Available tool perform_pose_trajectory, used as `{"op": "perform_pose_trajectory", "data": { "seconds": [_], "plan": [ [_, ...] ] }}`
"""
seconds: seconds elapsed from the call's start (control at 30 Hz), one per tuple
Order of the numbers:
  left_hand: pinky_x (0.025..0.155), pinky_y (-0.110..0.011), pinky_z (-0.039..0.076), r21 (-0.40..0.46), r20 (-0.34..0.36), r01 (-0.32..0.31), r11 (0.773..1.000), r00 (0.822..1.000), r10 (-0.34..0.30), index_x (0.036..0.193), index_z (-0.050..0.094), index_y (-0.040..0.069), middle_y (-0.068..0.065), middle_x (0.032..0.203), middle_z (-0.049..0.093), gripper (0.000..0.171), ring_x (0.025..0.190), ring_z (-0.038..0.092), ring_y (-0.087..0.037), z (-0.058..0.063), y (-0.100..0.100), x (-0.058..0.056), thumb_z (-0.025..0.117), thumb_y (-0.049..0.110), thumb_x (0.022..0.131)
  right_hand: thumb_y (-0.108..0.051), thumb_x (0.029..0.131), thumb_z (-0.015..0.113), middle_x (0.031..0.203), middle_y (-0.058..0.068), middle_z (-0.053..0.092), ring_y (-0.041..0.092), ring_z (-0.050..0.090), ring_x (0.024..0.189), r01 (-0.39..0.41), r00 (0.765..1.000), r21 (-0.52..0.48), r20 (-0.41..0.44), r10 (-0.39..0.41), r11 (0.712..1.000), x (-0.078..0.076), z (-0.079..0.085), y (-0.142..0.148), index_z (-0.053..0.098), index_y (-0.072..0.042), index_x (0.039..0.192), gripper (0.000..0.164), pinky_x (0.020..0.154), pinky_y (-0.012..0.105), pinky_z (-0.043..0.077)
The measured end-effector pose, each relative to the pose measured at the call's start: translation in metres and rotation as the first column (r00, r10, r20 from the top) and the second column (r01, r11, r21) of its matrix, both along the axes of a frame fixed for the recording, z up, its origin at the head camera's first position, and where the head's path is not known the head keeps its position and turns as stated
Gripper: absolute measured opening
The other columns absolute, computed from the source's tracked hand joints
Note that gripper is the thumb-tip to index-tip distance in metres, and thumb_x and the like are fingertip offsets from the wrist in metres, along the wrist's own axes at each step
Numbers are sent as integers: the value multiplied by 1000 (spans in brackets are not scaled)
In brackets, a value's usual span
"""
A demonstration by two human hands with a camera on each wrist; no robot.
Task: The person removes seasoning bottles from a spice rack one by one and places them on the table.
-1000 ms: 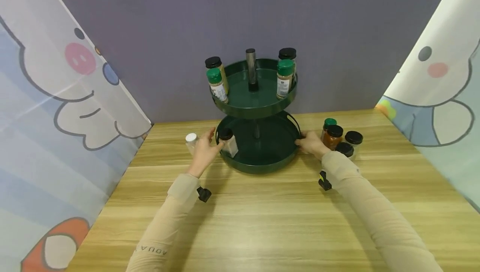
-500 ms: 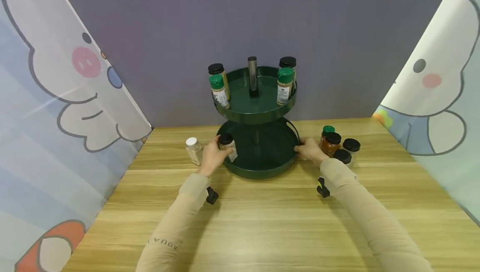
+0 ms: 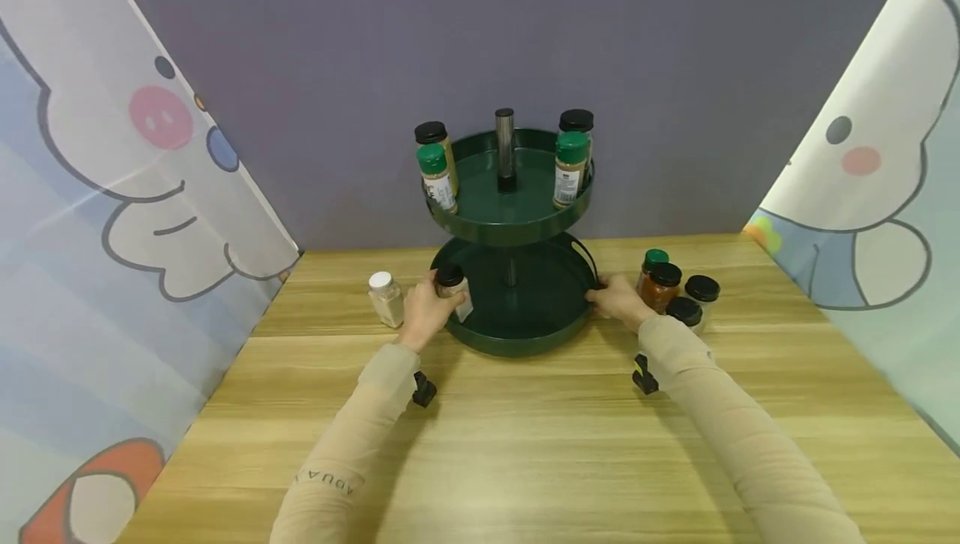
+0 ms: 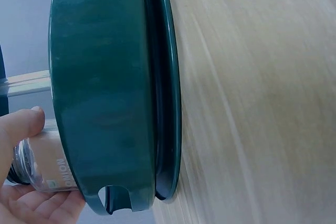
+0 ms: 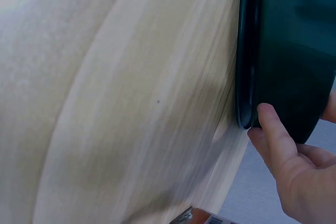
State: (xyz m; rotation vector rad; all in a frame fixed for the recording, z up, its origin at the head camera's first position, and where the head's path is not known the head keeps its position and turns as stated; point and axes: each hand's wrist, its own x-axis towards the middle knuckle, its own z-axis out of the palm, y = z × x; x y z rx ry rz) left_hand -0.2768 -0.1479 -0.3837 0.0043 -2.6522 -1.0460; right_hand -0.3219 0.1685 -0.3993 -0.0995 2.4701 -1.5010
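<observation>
My left hand [image 3: 425,313] holds a spice jar [image 3: 463,304] with a black lid, standing just inside the left rim of the lower tier [image 3: 517,344] of a dark green two-tier turntable rack. In the left wrist view the thumb and fingers lie on opposite sides of this jar [image 4: 51,161], whose label reads "ONION". My right hand [image 3: 618,301] grips the right side of the lower tier. The right wrist view has its fingers [image 5: 276,135] against the outer wall of the tier [image 5: 294,56], with the thumb over at the rim.
Several jars with black or green lids stand on the upper tier [image 3: 510,232]. Left of the rack is a white-capped jar [image 3: 387,302]. A cluster of jars [image 3: 663,290] stands close to the right hand. A grey wall [image 3: 337,111] rises behind the wooden table [image 3: 517,444].
The left hand has moved slightly right and its fingers have closed round the onion jar, uncovering the white-capped jar. The right hand keeps its hold on the tier. The head view has shifted a little.
</observation>
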Motion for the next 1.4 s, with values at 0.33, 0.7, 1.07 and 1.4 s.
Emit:
{"op": "perform_pose_trajectory", "data": {
  "seconds": [0.33,0.7,1.07,1.4],
  "plan": [
    [50,-28,38,-5,-31,13,1000,999,-13,102,55,6,-6,73,56,38,58,49,-18,3,-1,0,69,30,75,-3,86,47,121,30,44,13,55,73,-4,1000,8,-29,4,1000,-2,0,-1,29,15,130,50,64,21,49],
    [51,-28,41,-10,-54,13,1000,998,-14,110,54,4,-6,75,60,47,59,51,-17,0,1,0,69,32,75,-1,86,46,91,17,54,13,53,62,-5,999,13,-49,6,1000,1,0,5,38,15,124,42,55,21,46],
    [45,-27,33,-4,-106,4,1000,994,-4,84,55,9,-3,61,50,31,51,42,-16,16,0,3,69,34,73,-2,86,47,117,30,46,18,54,84,-10,999,4,-41,10,1000,3,0,3,37,17,123,43,74,28,50],
    [44,-27,33,-27,-121,-8,1000,993,5,83,55,10,-3,60,49,31,50,42,-16,27,-2,5,69,36,73,-5,86,50,111,27,50,16,55,77,-12,999,-6,-33,12,1000,-2,-3,4,37,16,124,46,68,25,50]
  ]
}}
